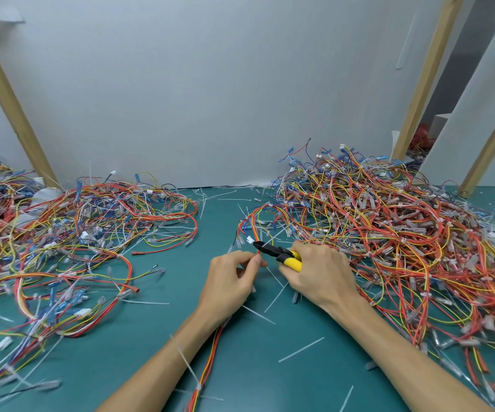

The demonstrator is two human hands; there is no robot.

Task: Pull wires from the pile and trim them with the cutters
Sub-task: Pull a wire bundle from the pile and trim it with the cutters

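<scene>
The left hand (234, 281) pinched a wire bundle (210, 355) between thumb and fingertips, its grip closed on the strands. The bundle trailed under the wrist toward the near edge of the green tabletop (270, 382). The right hand (320, 275) wrapped its grip round the yellow-handled cutters (279, 252), whose black tip met the wires just above the left fingertips. The big pile (389, 227) lay to the right, a second heap (76, 233) lay to the left, and cable ties (301, 349) were scattered between.
</scene>
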